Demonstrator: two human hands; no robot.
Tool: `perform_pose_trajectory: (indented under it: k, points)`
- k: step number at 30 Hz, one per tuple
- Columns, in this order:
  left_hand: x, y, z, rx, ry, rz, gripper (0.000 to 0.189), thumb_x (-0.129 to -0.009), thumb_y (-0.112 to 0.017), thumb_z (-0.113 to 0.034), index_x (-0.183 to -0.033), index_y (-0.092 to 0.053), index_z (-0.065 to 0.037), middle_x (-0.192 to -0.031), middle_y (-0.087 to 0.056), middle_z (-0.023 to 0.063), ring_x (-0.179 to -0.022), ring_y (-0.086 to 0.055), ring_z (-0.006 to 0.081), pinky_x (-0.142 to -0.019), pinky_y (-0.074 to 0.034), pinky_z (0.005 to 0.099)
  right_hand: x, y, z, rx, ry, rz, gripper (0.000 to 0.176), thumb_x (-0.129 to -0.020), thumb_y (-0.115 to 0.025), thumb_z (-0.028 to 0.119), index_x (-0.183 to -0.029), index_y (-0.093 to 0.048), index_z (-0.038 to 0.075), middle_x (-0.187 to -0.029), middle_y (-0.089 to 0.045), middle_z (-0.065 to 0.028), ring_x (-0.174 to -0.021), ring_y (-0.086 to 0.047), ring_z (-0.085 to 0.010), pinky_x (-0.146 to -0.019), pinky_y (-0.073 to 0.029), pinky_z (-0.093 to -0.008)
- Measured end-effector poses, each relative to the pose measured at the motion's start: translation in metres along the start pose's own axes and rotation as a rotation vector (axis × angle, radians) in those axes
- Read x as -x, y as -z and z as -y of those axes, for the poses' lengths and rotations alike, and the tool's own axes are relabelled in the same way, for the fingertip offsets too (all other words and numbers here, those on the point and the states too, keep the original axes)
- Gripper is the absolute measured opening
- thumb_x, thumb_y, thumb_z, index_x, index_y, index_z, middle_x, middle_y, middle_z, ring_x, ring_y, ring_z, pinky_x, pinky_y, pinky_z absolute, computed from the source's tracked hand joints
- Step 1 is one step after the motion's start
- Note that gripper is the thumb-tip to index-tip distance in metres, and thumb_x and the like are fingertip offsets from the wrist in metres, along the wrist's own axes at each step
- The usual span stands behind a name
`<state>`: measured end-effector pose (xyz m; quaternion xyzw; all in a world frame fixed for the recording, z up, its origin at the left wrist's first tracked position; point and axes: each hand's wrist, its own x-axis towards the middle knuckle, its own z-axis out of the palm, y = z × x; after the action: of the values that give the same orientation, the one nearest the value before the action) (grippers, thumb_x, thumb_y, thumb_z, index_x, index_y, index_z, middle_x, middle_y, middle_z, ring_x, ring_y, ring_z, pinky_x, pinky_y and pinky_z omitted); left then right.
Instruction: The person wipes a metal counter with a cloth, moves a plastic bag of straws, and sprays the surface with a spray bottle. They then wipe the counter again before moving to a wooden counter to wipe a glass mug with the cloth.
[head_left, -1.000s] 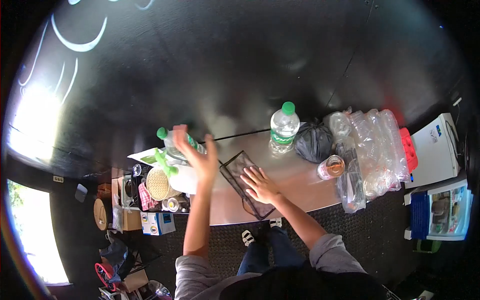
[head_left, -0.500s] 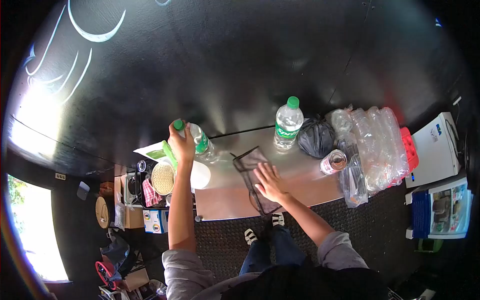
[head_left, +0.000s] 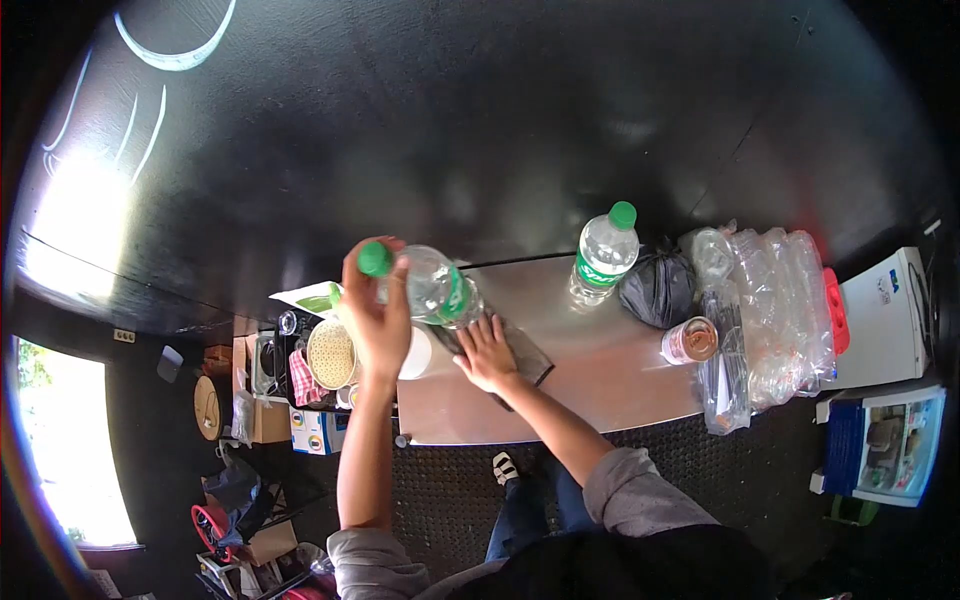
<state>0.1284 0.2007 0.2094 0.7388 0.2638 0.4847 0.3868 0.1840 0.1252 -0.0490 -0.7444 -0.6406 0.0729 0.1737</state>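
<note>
My left hand [head_left: 378, 318] is wrapped round the upper part of a clear plastic soda bottle [head_left: 432, 285] with a green cap and green label. The bottle leans, its base toward the right. Just right of that base, my right hand [head_left: 486, 356] lies with spread fingers on a flat piece of dark, see-through mesh [head_left: 527, 352] on the metal table [head_left: 590, 385]. Part of the mesh is hidden under the hand and behind the bottle. A second green-capped soda bottle [head_left: 605, 255] stands upright farther right, near the wall.
Right of the upright bottle are a tied black plastic bag [head_left: 657, 288], a can [head_left: 690, 341] and stacked clear plastic packaging [head_left: 775, 310]. On the left, a white round container [head_left: 415, 355] stands beside a woven round item [head_left: 331, 354] and a black tray [head_left: 312, 396].
My left hand has brought its bottle nearer, and the bottle looks larger. My right hand has slid left with the mesh, to beside that bottle. The view has shifted slightly.
</note>
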Motion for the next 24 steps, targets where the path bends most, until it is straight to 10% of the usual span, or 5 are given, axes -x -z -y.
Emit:
perform_pose_trajectory:
  k: [12,24]
  points:
    - [0.01,-0.144,0.038,0.053,-0.028,0.026,0.028,-0.086,-0.065,-0.013,-0.108,-0.057,0.001,-0.09,-0.068,0.0118,-0.063,-0.059,0.0126,-0.051,-0.046,0.0278,0.04,0.018,-0.028,-0.024,0.176,0.028,0.055,-0.092,-0.046,0.041,-0.132,-0.043,0.003,-0.137,-0.039,-0.0189,-0.136,-0.026,-0.0332,-0.112,-0.015,-0.0513]
    - [0.006,-0.158,0.027,-0.053,0.078,0.176,0.043,-0.079,-0.072,-0.014,-0.115,-0.055,0.002,-0.104,-0.063,0.017,-0.1,-0.06,0.0266,-0.091,-0.045,0.0355,0.058,0.024,-0.054,0.019,0.029,-0.071,0.057,-0.088,-0.052,0.039,-0.131,-0.043,0.002,-0.139,-0.037,-0.0191,-0.133,-0.029,-0.0359,-0.111,-0.018,-0.0523]
